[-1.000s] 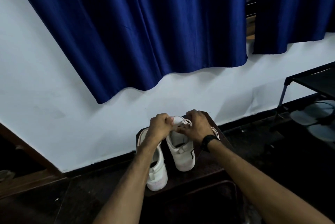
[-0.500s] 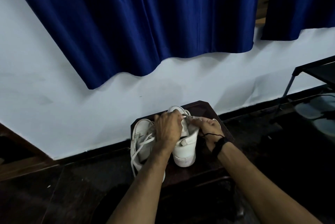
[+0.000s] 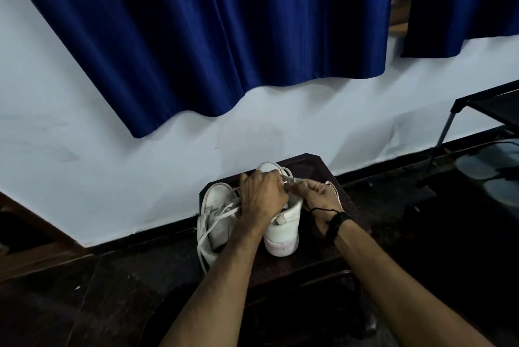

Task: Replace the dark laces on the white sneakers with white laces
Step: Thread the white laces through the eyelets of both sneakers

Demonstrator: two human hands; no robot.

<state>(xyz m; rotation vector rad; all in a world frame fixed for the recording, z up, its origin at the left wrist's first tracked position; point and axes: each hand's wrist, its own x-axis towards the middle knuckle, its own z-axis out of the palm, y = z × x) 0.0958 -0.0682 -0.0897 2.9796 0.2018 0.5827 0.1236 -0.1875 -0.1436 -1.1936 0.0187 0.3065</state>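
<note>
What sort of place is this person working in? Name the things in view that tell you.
Probably a room in a home: deep blue fabric curtains hang over a pale painted wall, a black metal-framed rack stands on the right, and the white sneakers sit on a small dark wooden table.

Dim indoor light; floor near black, wall brightest; wide-angle bending at edges; soft detail.

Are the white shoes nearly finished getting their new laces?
Partly. The left white sneaker already carries white laces, hanging loose. The left hand and right hand pinch a white lace end over the right white sneaker. Finishing that threading and tying remain.
</note>
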